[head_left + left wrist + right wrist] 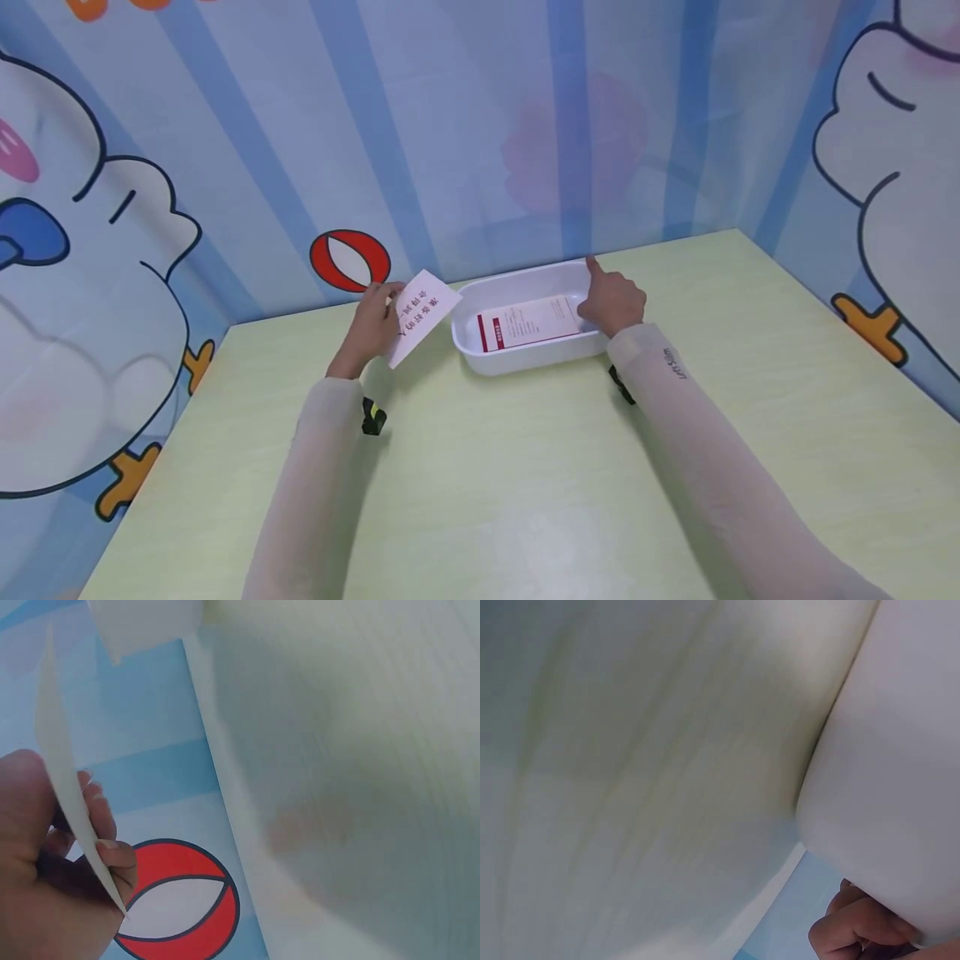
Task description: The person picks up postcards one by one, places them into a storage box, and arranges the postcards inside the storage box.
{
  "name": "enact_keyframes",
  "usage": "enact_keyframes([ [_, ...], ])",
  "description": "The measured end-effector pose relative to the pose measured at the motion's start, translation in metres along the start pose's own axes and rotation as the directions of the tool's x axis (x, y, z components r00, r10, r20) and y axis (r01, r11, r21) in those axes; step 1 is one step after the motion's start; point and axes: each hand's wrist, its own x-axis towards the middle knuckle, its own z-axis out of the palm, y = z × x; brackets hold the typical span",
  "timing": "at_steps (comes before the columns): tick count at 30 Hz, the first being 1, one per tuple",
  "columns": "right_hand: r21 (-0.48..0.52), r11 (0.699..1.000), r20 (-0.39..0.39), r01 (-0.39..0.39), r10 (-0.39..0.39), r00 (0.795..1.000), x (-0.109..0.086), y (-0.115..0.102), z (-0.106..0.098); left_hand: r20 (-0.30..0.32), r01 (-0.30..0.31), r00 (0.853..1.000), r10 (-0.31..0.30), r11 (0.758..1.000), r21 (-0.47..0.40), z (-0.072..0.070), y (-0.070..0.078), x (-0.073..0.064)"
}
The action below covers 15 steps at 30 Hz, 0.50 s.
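Observation:
My left hand [372, 327] pinches a white card [425, 315] with red printed characters, left of a white plastic tray [517, 361]. The left wrist view shows the card [69, 776] edge-on, slightly bowed, between thumb and fingers. On the tray's right end, my right hand [615, 302] grips the rim, its index finger pointing along the back corner. In the right wrist view, curled fingers [862, 926] touch the rim beside the tray's smooth outer wall [885, 772]. Another card [528, 323], white with a red strip at its left end, lies flat inside the tray.
The tray stands on a pale green table [480, 483] near its back edge. Behind it rises a blue striped backdrop [465, 150] with cartoon figures and a red and white ball print [330, 258]. A dark strap piece [372, 417] hangs at the left wrist.

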Motion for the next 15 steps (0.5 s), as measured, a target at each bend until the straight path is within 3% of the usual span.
enact_keyframes([
  [7,0.000,1.000,-0.001,-0.003,0.003,1.000,0.000,0.000,0.001,0.068,0.002,0.998,0.000,1.000,-0.024,0.006,0.011,0.001],
  [15,0.002,1.000,0.001,-0.008,0.008,1.000,0.000,0.000,0.001,0.068,-0.048,0.996,0.051,0.997,-0.055,0.011,0.018,0.007],
])
